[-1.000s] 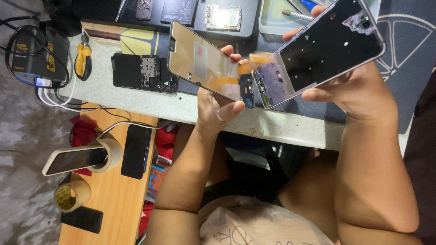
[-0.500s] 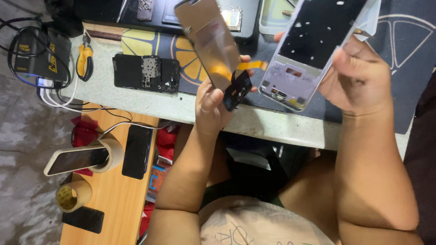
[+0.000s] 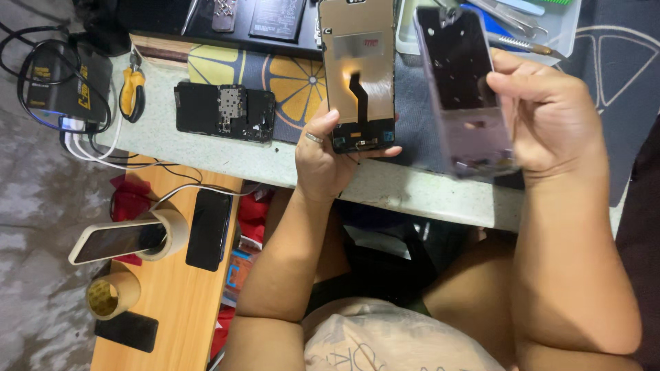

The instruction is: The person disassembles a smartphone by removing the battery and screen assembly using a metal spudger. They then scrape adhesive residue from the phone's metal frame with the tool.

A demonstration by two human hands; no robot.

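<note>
Head view, left hand: my left hand (image 3: 323, 154) grasps the screen (image 3: 358, 72) at its bottom edge, back side up, orange cable visible.
Head view, right hand: my right hand (image 3: 546, 117) grips the frame (image 3: 462, 86) by its right side, at 3 o'clock from the screen, well apart from it.
Table: an opened phone (image 3: 223, 112) lies at 9 o'clock from the screen; pliers (image 3: 132, 93) are further left.
Bench: a tape roll (image 3: 168, 232) holds up a phone (image 3: 113, 242).
</note>
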